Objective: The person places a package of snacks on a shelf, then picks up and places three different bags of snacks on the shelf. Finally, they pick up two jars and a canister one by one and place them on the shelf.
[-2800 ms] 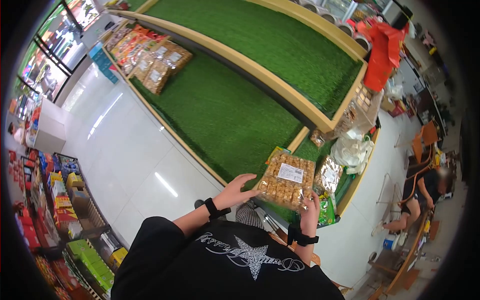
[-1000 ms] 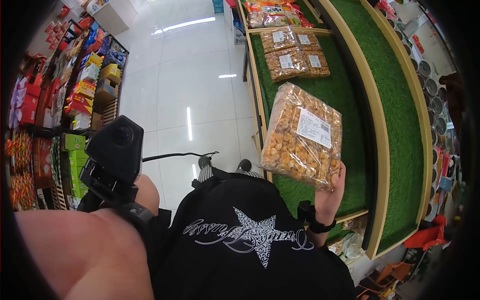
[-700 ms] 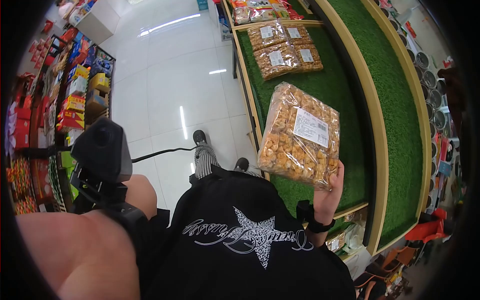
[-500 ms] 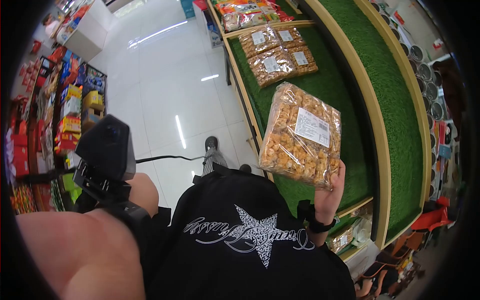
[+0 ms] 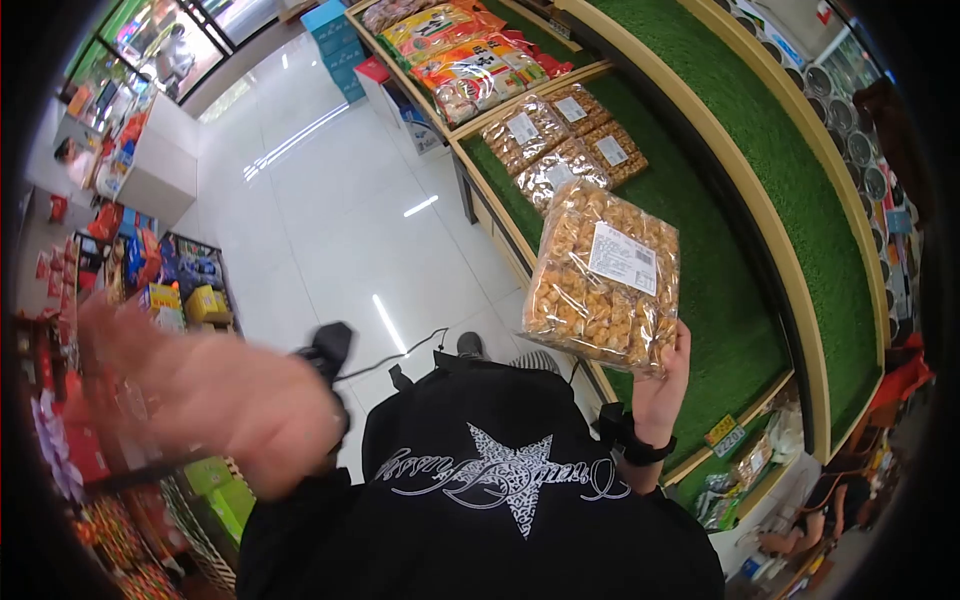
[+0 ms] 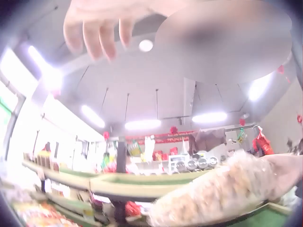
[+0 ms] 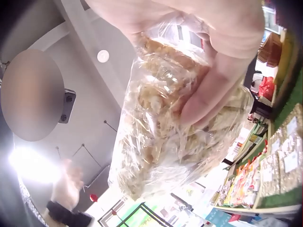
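Observation:
A clear-wrapped pack of golden puffed snack pieces (image 5: 590,300) with a white label is held up over the green shelf. My right hand (image 5: 662,395) grips its lower right corner; in the right wrist view the fingers (image 7: 208,94) curl over the crinkled wrapper. My left hand (image 5: 215,400) is raised at the left, blurred by motion and well apart from the pack. Its fingers (image 6: 106,40) hang loosely with nothing in them in the left wrist view. Beyond the held pack, several similar labelled packs (image 5: 612,152) lie together on the shelf.
The lower green turf shelf (image 5: 720,300) has a wooden rim, with a raised tier (image 5: 800,230) beside it. Colourful snack bags (image 5: 480,75) fill the far compartment. Boxes on racks (image 5: 210,305) line the left, across the tiled floor (image 5: 330,220). A seated person (image 5: 815,525) is at lower right.
First both hands were at the pack near the shelf's end; then the left hand let go and rose to the left. Now it swings forward, while the right hand keeps the pack up. The view has turned.

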Demonstrator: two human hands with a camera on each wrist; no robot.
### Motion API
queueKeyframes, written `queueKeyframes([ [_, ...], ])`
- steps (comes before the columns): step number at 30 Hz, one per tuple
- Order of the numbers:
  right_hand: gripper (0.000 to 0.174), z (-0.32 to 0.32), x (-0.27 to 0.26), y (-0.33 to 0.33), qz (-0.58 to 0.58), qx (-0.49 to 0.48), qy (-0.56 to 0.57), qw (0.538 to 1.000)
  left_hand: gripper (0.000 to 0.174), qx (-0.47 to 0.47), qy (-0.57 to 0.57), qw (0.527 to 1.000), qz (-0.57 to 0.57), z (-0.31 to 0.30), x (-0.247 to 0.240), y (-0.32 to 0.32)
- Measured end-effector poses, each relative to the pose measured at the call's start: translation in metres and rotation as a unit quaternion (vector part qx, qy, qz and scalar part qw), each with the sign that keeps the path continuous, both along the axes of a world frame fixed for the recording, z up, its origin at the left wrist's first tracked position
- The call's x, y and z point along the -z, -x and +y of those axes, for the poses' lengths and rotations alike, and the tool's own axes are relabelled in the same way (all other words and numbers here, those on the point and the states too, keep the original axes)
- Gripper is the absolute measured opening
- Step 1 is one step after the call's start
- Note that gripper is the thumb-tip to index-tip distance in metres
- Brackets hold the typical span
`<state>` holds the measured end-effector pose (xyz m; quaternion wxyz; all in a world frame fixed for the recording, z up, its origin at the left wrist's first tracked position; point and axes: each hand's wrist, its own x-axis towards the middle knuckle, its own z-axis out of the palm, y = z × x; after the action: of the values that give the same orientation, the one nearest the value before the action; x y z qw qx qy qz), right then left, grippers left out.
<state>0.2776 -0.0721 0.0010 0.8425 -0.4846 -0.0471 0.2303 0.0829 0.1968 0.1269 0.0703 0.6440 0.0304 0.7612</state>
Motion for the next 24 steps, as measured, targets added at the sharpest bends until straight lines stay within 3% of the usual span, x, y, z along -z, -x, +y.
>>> queueKeyframes([
  [2, 0.050, 0.008, 0.001, 0.010, 0.008, 0.017, 0.001, 1.000, 0.040, 0.013, 0.194, 0.948, 0.252, -0.013, 0.026, -0.031],
  [3, 0.050, 0.010, 0.003, 0.013, 0.015, 0.020, 0.010, 1.000, 0.035, 0.121, 0.238, 0.899, 0.347, -0.006, 0.047, -0.040],
  [4, 0.049, 0.010, 0.004, 0.015, 0.019, 0.023, 0.017, 0.999, 0.039, 0.195, 0.293, 0.792, 0.499, 0.000, 0.064, -0.045],
  [6, 0.050, 0.014, 0.000, 0.014, 0.024, 0.033, 0.021, 0.999, 0.047, 0.371, 0.323, 0.648, 0.581, 0.004, 0.103, -0.066],
  [7, 0.050, 0.014, 0.002, 0.013, 0.021, 0.032, 0.036, 0.999, 0.047, 0.380, 0.317, 0.646, 0.581, -0.001, 0.108, -0.073],
  [9, 0.051, 0.012, 0.003, 0.007, 0.011, 0.027, 0.066, 0.997, 0.050, 0.436, 0.373, 0.527, 0.627, -0.012, 0.115, -0.085],
  [13, 0.052, 0.007, -0.002, -0.005, 0.010, 0.063, 0.091, 0.994, 0.052, 0.489, 0.409, 0.483, 0.600, -0.018, 0.125, -0.121],
  [16, 0.053, 0.001, -0.007, -0.021, -0.037, 0.049, 0.170, 0.984, 0.055, 0.507, 0.396, 0.441, 0.625, -0.019, 0.123, -0.152],
  [21, 0.051, -0.016, 0.006, -0.043, -0.003, 0.053, 0.255, 0.965, 0.055, 0.512, 0.410, 0.372, 0.657, -0.027, 0.137, -0.193],
  [24, 0.049, -0.021, 0.025, -0.052, 0.052, 0.045, 0.274, 0.959, 0.054, 0.502, 0.410, 0.353, 0.675, -0.025, 0.162, -0.210],
])
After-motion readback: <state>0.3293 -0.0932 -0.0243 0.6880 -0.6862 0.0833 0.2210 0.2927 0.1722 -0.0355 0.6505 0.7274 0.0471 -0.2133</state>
